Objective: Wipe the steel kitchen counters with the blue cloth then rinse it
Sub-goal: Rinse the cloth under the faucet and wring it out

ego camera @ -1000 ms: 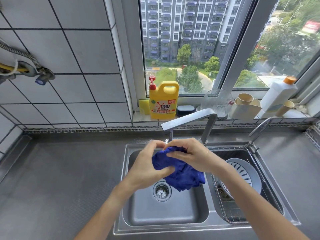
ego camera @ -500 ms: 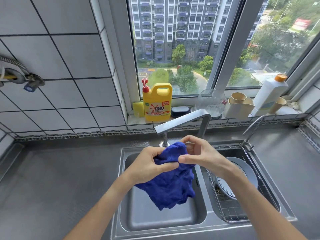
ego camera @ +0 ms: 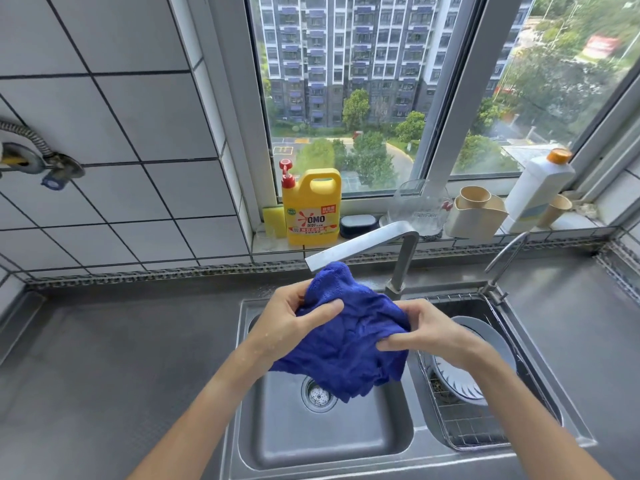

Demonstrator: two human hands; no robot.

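- Blue cloth (ego camera: 349, 334) is held bunched over the left basin of the sink (ego camera: 325, 455), directly above the drain (ego camera: 318, 394); probably so drips fall into the basin, not onto the counter (ego camera: 114, 358).
- Cloth's top fold is raised right under the spout end of the faucet (ego camera: 363, 242), touching or nearly so; can't tell which. Placement is judged as lining up for a rinse. No water stream is seen.
- Lower edge of cloth hangs loose toward the drain, not touching basin floor as far as can be seen.
- Left hand (ego camera: 291, 323): fingers curled behind the fabric, thumb pressed across the front, so the cloth's left side is gripped firmly.
- Right hand (ego camera: 429, 336): fingers curled in, fabric pinched between thumb and fingertips at the cloth's right edge. Neither hand is slack.
- Two-handed hold w/ the cloth spread between is judged to suit rubbing or wringing.
- Right basin holds a wire rack (ego camera: 467, 427) w/ a grey strainer bowl (ego camera: 491, 341) in it; cloth is kept clear of both, just beside.
- Sill behind: yellow detergent jug (ego camera: 311, 209), white bottle (ego camera: 538, 188), cups; well apart from the hands, untouched.
- Counter surfaces look dull, streak-free at this res.; wipe stage is judged done, rinse in hand.
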